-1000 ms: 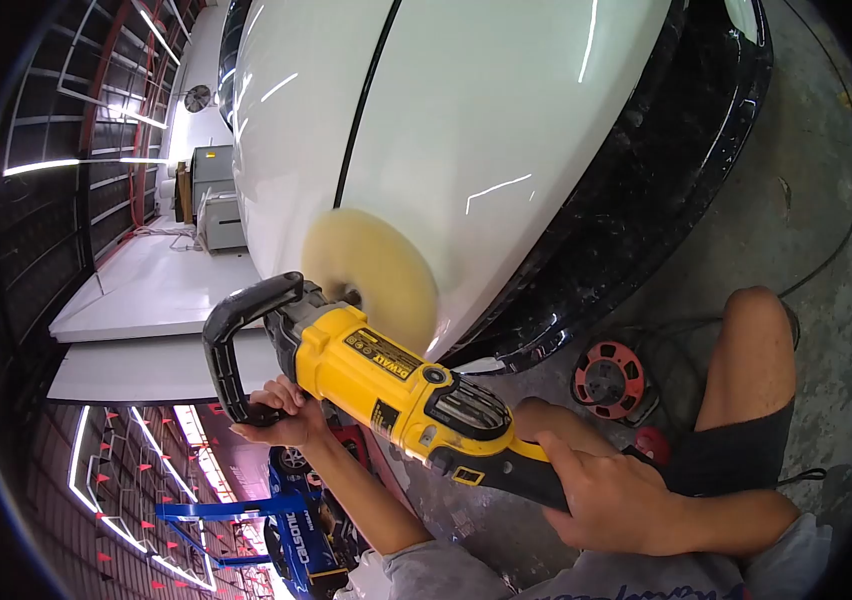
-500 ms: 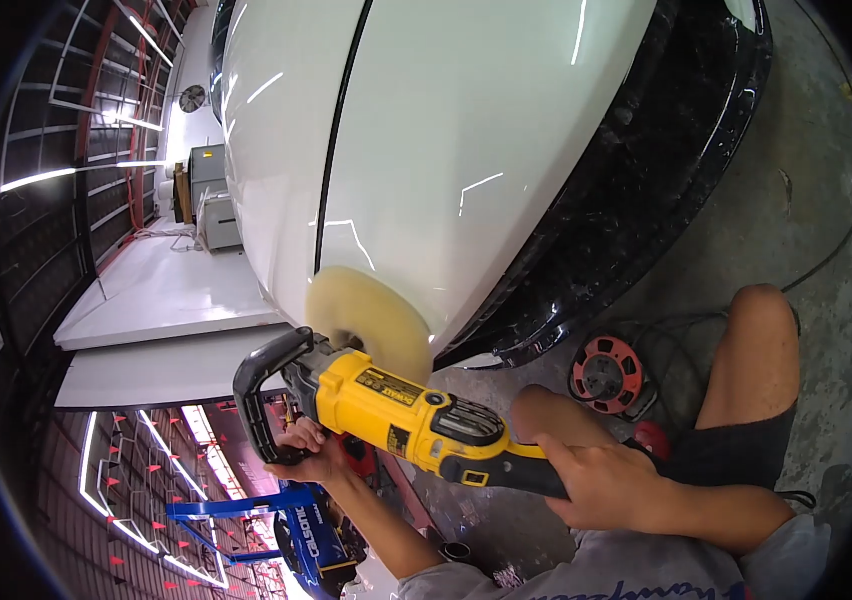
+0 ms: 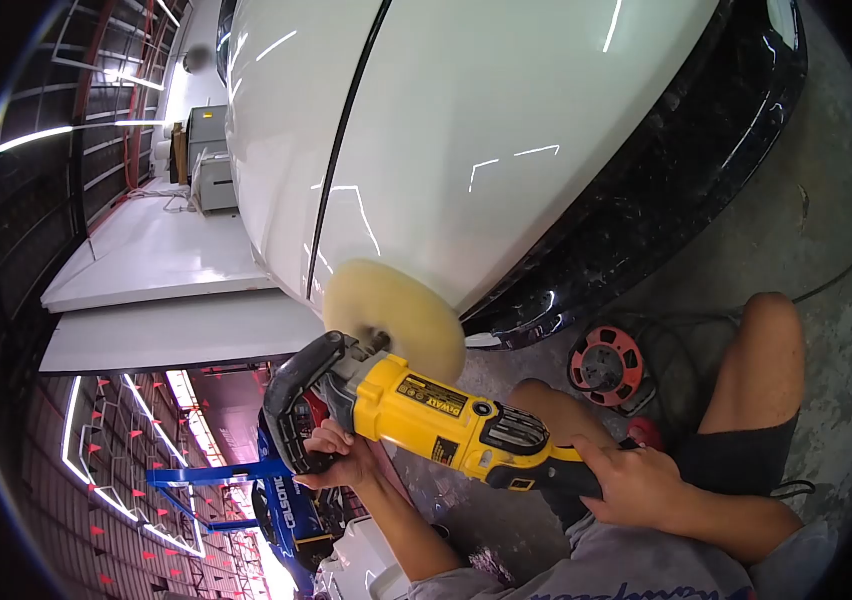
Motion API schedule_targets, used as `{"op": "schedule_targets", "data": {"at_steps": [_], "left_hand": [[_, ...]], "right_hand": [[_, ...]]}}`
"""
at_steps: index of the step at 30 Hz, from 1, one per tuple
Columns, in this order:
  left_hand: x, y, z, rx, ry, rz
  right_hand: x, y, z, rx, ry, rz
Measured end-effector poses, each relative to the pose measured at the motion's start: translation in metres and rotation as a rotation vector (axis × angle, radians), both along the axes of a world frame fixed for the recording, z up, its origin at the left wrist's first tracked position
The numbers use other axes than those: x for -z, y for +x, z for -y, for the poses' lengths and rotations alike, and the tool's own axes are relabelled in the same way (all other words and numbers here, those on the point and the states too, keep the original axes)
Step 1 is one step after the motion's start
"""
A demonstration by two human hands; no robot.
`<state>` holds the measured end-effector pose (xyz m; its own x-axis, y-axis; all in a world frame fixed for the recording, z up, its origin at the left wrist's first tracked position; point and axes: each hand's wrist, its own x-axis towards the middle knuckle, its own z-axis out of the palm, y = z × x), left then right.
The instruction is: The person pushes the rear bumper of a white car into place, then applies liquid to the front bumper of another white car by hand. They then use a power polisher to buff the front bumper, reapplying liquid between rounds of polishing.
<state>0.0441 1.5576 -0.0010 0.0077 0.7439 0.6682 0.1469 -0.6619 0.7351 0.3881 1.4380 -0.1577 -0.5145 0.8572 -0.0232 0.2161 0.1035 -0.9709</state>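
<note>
My left hand is closed around the black loop handle at the front of a yellow DeWalt polisher. At the rear, my right hand wraps the polisher's black grip. The round pale-yellow polishing pad stands on edge, its face turned toward the white car panel. It overlaps the panel's near end, just right of a dark seam; whether it touches is hidden behind the pad. The pad's surface looks smeared. A glossy black trim borders the panel on the right.
A red cable reel sits on the concrete floor beside my bent legs, with a dark cable running off to the right. Blue equipment marked Calsonic stands at lower left. Grey boxes are at upper left.
The polisher and both hands have shifted right in the view, the front end also slightly down. The view itself has moved a little. The pad sits slightly farther right of the seam.
</note>
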Motion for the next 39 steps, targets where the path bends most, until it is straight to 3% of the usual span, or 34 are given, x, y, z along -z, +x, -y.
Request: {"op": "schedule_targets", "data": {"at_steps": [9,15,18,26,35,39], "left_hand": [[0.013,-0.009,0.007,-0.050,0.025,0.052],[0.011,0.002,-0.016,0.084,0.033,0.022],[0.014,-0.006,-0.019,-0.027,0.111,0.056],[-0.029,-0.037,-0.044,-0.075,0.046,0.089],[-0.054,0.048,-0.086,0.228,-0.044,-0.033],[-0.057,0.069,-0.088,0.246,-0.065,0.011]], "right_hand": [[-0.007,0.001,0.009,0.001,-0.016,0.077],[-0.020,0.005,0.014,0.109,-0.005,0.086],[-0.030,0.001,0.005,0.086,-0.021,0.109],[-0.061,-0.017,-0.028,0.031,-0.061,0.056],[-0.104,0.042,-0.011,0.211,-0.075,0.048],[-0.107,0.043,-0.008,0.308,-0.151,0.058]]}}
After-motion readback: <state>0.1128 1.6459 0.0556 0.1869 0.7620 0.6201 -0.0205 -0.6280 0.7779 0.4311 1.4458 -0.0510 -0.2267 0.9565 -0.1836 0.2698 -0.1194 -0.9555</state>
